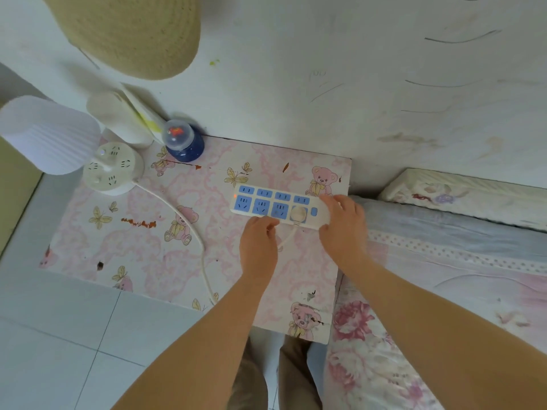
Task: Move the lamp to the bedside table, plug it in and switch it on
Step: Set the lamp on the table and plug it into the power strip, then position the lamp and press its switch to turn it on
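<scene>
The white pleated-shade lamp (50, 137) stands on the pink bench (124, 250), round plug (297, 215) seated in the blue-socketed strip (260, 202) that the right hand (343, 226) grips, left hand (259, 247) loosely curled holding nothing; switching on remains.

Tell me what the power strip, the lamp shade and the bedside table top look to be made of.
Power strip: moulded plastic, white body with blue socket faces, smooth and slightly glossy. Lamp shade: white with fine ribs; probably pleated fabric or plastic, too blurred to say. Bedside table top: printed pink bear-and-butterfly film, apparently over board; brown chips show where it is torn.
</scene>
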The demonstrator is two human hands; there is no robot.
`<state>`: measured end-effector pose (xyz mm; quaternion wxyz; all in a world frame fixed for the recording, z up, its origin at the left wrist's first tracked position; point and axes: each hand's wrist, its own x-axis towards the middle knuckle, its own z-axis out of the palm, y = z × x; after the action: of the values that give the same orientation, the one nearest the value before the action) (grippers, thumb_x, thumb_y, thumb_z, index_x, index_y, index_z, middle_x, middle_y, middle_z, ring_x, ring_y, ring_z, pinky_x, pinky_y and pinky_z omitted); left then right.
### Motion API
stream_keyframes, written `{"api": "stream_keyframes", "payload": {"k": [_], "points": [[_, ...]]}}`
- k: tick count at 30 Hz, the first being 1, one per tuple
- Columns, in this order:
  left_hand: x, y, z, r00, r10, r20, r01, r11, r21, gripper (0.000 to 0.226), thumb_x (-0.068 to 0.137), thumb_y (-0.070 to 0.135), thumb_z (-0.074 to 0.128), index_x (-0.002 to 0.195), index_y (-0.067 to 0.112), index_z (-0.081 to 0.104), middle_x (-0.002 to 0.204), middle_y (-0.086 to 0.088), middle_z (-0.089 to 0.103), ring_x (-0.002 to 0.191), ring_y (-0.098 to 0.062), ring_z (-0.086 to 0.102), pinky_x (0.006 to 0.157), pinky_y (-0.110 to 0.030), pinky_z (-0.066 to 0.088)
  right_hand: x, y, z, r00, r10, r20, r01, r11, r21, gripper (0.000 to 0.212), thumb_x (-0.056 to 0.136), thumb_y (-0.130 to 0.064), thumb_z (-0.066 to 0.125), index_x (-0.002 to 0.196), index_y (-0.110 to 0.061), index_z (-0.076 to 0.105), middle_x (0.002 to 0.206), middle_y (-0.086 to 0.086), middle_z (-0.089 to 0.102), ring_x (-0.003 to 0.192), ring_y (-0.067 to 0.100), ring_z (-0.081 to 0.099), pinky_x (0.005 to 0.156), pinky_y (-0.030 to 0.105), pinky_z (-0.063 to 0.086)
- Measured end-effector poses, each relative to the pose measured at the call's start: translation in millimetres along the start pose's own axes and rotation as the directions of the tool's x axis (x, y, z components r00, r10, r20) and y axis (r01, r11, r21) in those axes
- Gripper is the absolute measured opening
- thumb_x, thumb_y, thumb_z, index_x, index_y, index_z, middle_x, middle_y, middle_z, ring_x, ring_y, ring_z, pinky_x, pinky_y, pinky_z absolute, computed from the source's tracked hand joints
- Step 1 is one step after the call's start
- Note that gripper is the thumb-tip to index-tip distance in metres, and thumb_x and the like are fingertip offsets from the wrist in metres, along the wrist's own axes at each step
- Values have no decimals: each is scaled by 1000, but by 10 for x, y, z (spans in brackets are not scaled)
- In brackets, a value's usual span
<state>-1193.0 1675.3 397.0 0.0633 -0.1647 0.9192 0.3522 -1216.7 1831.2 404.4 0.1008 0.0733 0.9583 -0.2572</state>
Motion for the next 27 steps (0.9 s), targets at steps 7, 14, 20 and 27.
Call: {"api": "stream_keyframes", "payload": {"k": [7, 14, 20, 27], "points": [[-1, -700, -587, 996, -52, -78, 57, 997, 57, 21, 95, 10, 48, 102, 13, 68, 104, -5, 63, 80, -11, 53, 70, -21, 39, -235, -603, 262, 977, -201, -75, 206, 977, 58, 43, 78, 0, 51, 113, -22, 62, 113, 4, 59, 103, 28, 50, 85, 39, 42], [-107, -1240, -985, 992, -70, -110, 77, 995, 61, 22, 92, 5, 50, 97, 13, 69, 105, -6, 64, 88, -17, 59, 75, -21, 42, -499, -1144, 705, 944, -323, 62, 318, 944, 84, 41, 77, 1, 53, 109, -23, 65, 108, 3, 61, 103, 26, 51, 92, 38, 43], [-125, -1674, -1325, 983, -110, -149, 117, 992, 37, 24, 93, 4, 48, 99, 15, 69, 110, -2, 64, 83, -9, 54, 75, -21, 42, -587, -1566, 1015, 905, -365, 219, 348, 931, 113, 42, 82, -1, 50, 117, -22, 61, 120, 5, 58, 110, 28, 48, 92, 37, 46], [26, -2227, -1651, 966, -175, -189, 173, 985, -28, 26, 91, 5, 50, 103, 19, 67, 114, 1, 65, 84, -7, 54, 76, -21, 41, -598, -2203, 1415, 858, -418, 298, 408, 908, 97, 44, 84, -2, 51, 124, -20, 59, 126, 7, 56, 117, 28, 46, 94, 34, 44]]}}
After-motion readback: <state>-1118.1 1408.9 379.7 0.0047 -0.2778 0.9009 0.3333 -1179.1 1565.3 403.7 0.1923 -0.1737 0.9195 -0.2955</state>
